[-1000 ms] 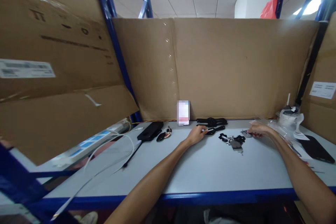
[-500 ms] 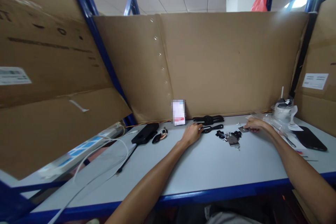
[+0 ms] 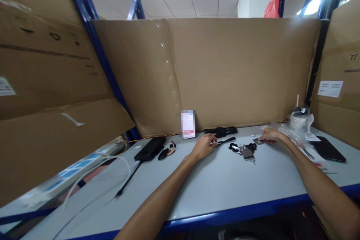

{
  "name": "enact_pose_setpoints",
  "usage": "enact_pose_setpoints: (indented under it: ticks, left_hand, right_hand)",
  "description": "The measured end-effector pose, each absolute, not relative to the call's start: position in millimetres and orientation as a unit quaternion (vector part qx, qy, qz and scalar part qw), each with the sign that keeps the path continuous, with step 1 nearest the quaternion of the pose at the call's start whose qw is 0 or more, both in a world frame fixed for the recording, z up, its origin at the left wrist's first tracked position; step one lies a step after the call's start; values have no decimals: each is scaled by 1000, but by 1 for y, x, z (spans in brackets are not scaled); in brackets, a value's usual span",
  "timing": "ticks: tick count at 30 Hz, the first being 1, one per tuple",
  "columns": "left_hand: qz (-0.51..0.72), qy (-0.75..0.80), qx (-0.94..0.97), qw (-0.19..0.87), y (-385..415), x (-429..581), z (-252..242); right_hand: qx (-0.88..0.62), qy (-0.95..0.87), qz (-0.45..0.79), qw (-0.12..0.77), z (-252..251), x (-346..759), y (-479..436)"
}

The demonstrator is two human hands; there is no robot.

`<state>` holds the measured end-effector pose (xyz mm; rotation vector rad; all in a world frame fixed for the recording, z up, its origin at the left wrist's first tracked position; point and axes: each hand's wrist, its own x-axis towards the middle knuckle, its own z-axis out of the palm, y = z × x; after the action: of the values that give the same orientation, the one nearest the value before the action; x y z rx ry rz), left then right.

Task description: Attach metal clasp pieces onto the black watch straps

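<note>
My left hand [image 3: 204,145] is closed, its fingertips pinching the near end of a slim black elongated part [image 3: 227,140], which looks edge-on and tilted. Behind it lies a wider black frame-like part [image 3: 221,131]. On the right, my right hand [image 3: 271,135] has its fingers closed at a small flat grey plate [image 3: 258,141] on the table. Between the hands sits a loose cluster of small black and silver pieces, with a grey square plate [image 3: 248,153] among them. A few tiny silver bits [image 3: 253,135] lie just behind the right hand's plate.
A lit phone [image 3: 188,124] leans on the cardboard back wall [image 3: 242,75]. Left are a key set [image 3: 167,152], a black power bank [image 3: 150,149] and white cables. Right are clear plastic wrapping, a cup [image 3: 299,120], tweezers [image 3: 307,152] and a dark phone [image 3: 328,149].
The black part at my left hand has turned from lying flat to an edge-on tilt. My right hand stays at the grey plate. The whole view has shifted slightly.
</note>
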<state>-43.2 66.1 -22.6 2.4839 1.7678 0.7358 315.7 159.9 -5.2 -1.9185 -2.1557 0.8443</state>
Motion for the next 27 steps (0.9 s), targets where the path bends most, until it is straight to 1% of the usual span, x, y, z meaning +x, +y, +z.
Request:
enact_pose_setpoints:
  ticks: [4, 9, 15, 24, 27]
  left_hand:
    - [205, 549, 810, 7, 64, -43, -19]
    - [206, 544, 813, 30, 68, -46, -21]
    - [203, 547, 812, 22, 67, -46, -20]
    - [124, 578, 806, 31, 41, -47, 10]
    - [67, 576, 812, 71, 31, -51, 14]
  right_hand:
    - [-635, -717, 278, 69, -6, 316, 161]
    - [-641, -712, 278, 70, -8, 318, 164]
    - [-639, -716, 274, 64, -6, 319, 161]
    - [-622, -729, 280, 62, -3, 318, 158]
    - [-625, -724, 286, 68, -3, 318, 158]
